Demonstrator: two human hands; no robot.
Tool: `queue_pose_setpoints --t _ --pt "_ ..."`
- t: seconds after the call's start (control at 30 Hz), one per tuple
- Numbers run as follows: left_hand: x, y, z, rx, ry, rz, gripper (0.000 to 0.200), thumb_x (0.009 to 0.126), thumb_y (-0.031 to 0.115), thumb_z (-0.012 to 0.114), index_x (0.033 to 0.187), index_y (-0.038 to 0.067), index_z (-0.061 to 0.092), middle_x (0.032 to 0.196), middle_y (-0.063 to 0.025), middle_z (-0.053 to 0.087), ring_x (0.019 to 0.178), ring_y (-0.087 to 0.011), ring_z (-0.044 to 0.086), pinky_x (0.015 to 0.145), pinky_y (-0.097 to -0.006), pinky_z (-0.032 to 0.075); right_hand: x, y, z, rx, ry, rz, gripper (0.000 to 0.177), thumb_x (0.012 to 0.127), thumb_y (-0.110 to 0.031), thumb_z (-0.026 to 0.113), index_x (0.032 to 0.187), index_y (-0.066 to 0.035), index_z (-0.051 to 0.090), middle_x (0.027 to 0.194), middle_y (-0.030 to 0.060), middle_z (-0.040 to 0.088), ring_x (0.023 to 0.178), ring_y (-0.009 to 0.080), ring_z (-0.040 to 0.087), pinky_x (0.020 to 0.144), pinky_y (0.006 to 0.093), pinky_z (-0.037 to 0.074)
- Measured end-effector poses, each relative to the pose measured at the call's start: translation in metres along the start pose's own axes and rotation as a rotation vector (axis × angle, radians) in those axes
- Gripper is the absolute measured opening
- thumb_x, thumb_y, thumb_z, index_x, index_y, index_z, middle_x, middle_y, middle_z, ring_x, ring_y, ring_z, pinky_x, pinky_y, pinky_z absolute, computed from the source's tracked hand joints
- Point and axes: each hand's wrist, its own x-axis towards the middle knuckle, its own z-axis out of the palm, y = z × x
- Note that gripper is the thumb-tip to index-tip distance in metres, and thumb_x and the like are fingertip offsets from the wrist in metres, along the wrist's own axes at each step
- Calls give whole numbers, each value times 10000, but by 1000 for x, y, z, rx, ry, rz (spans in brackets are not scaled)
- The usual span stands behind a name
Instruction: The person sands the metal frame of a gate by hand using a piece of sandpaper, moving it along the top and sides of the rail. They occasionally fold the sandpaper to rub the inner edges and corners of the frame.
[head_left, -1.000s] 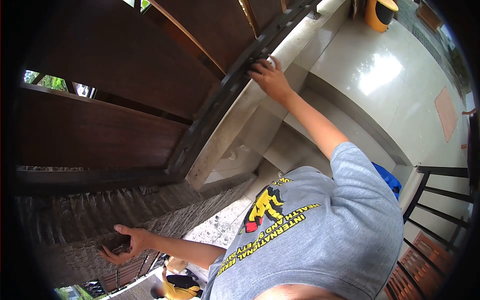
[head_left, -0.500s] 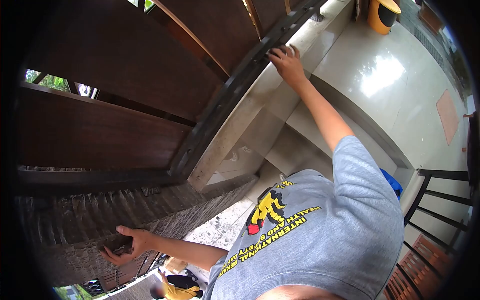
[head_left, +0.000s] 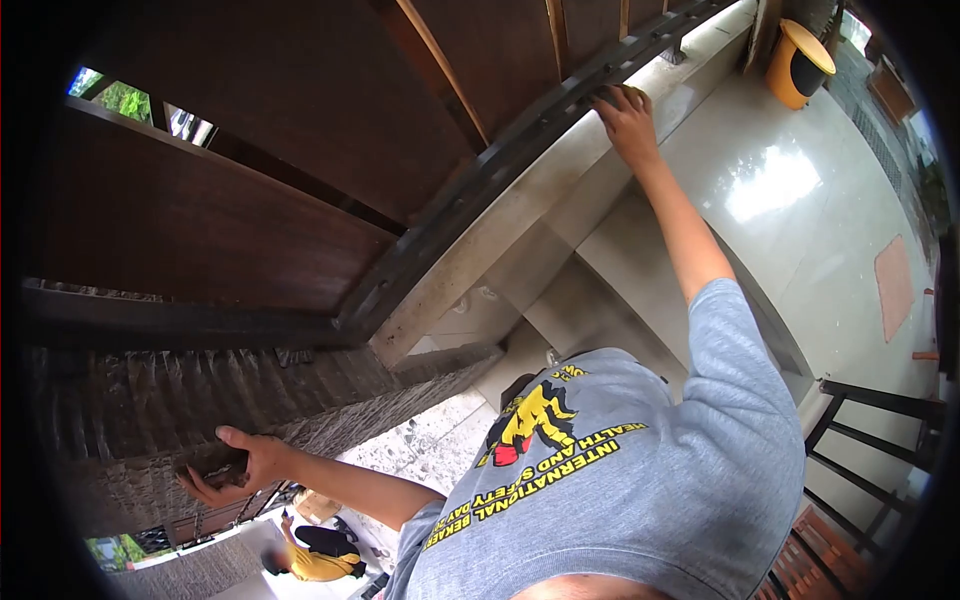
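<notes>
- The right hand [head_left: 628, 118] is at the dark rail [head_left: 440, 210], its fingers bent and their tips at the rail's edge; whether they pinch it, I cannot tell.
- The left hand [head_left: 232, 470] is at the rough, ridged pillar [head_left: 330, 430], thumb and fingers spread well apart in an open curve; how firmly it presses, I cannot tell.
- The dark rail runs on a slant along the ends of the brown panels [head_left: 220, 220], with narrow gaps between the panels and greenery seen through one.
- Just beside the rail lies a pale ledge [head_left: 500, 240], and beyond it are tiled steps [head_left: 620, 280] and a shiny floor [head_left: 730, 150].
- An orange-yellow bin [head_left: 800, 65] stands on the floor past the right hand, well apart from it.
- A pinkish mat [head_left: 893, 288] lies farther right, above the black railing [head_left: 875, 448] in the view.
- Near the bottom left, a person in a yellow top [head_left: 318, 564] is well below the pillar in the view.
</notes>
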Motion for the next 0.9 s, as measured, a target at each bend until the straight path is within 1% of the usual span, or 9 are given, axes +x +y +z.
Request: queue_pose_setpoints --t 0.07,0.17,0.3,0.4,0.5,0.67,0.77,0.87,0.9 --pt "-2 -6 2 -10 7 2 724 824 453 837 1275 -24 533 1389 -174 493 1250 -346 565 973 -454 577 2 6 2 32 -72 -171 251 932 -189 654 1166 -217 741 1234 31 659 1243 263 576 1076 511 397" --pt "1 -6 1 33 -8 62 694 837 430 845 1257 -23 527 1369 -186 481 1227 -329 563 985 -455 565 6 14 9 -45 -2 57 245 929 -184 665 1160 -218 738 1232 44 659 1248 263 575 1079 494 402" --pt "2 2 2 10 6 15 744 828 444 853 1280 -26 496 1357 -174 509 1205 -320 581 1000 -446 555 12 29 14 7 -36 -46 289 901 -153 698 1181 -217 739 1265 66 666 1251 293 577 1059 467 415" --pt "-1 -1 1 -3 1 -33 765 824 448 857 1291 -25 479 1350 -176 515 1198 -322 585 1004 -441 551 16 41 20 -75 24 78 303 909 -168 702 1202 -239 736 1271 55 670 1255 289 576 1053 464 422" --pt "-2 -3 1 -35 -1 -76 852 781 495 869 1341 7 452 1382 -184 502 1235 -342 570 1047 -483 520 14 40 22 -50 26 28 251 934 -215 680 1175 -253 742 1255 18 674 1260 257 578 1072 489 397" --pt "-2 -2 1 -30 -3 -29 776 827 450 853 1303 -22 462 1359 -193 490 1207 -329 573 1005 -449 550 14 52 27 -172 30 139 243 953 -254 659 1183 -244 737 1241 -7 674 1246 237 576 1106 507 363" --pt "-1 -4 0 -10 -6 6 752 831 453 848 1281 -27 485 1350 -196 481 1214 -332 565 1003 -455 551 12 62 33 -162 -15 62 258 961 -287 656 1202 -246 737 1259 -2 671 1245 253 573 1117 528 344" --pt "0 -2 -1 21 -9 5 733 831 450 849 1259 -36 507 1337 -198 482 1217 -335 564 1002 -458 552 16 61 24 -258 0 272 277 968 -294 652 1232 -267 731 1275 5 666 1233 260 575 1121 551 334" --pt "0 -1 -1 29 -10 -1 727 830 449 849 1252 -39 514 1332 -198 483 1217 -337 564 1002 -458 551 15 70 33 -246 10 209 294 971 -288 648 1255 -292 723 1301 18 655 1221 261 578 1115 561 340"
